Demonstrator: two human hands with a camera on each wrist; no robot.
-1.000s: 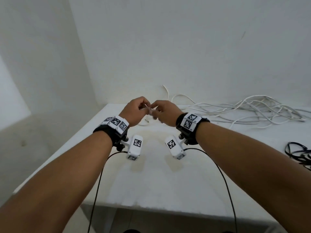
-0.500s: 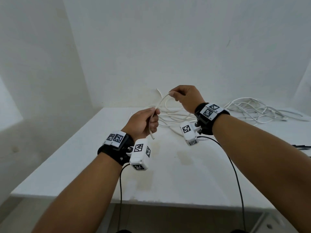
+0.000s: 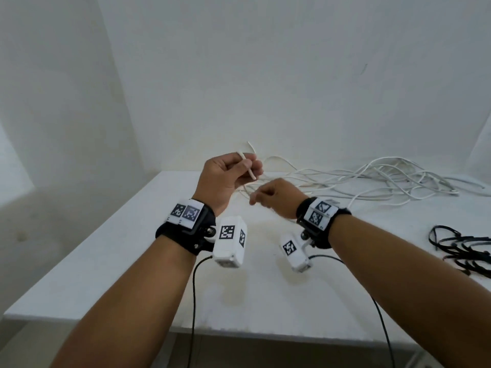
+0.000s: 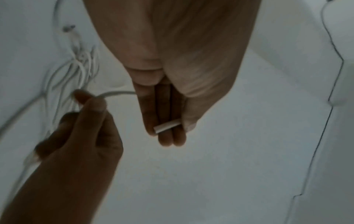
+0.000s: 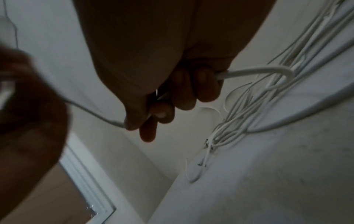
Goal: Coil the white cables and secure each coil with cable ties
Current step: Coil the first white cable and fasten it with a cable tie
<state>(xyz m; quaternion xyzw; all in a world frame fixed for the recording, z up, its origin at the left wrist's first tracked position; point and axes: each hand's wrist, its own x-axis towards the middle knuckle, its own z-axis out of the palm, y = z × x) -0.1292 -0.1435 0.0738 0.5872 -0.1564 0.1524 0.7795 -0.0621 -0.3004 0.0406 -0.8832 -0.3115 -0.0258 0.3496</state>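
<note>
coiling is only just beginning: left hand [image 3: 225, 176] is gripping the white cable [image 3: 248, 168] end, right hand [image 3: 276, 199] is pinching it further along, above the surface [image 3: 132, 248]; tangled cables [image 3: 385, 179] and black ties [image 3: 462, 248] are lying untouched.

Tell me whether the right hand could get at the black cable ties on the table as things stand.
Probably yes, once freed. The black cable ties lie in the open on the table to the right of the right hand, nothing between them. But that hand grips the white cable, so it would have to let go first.
</note>
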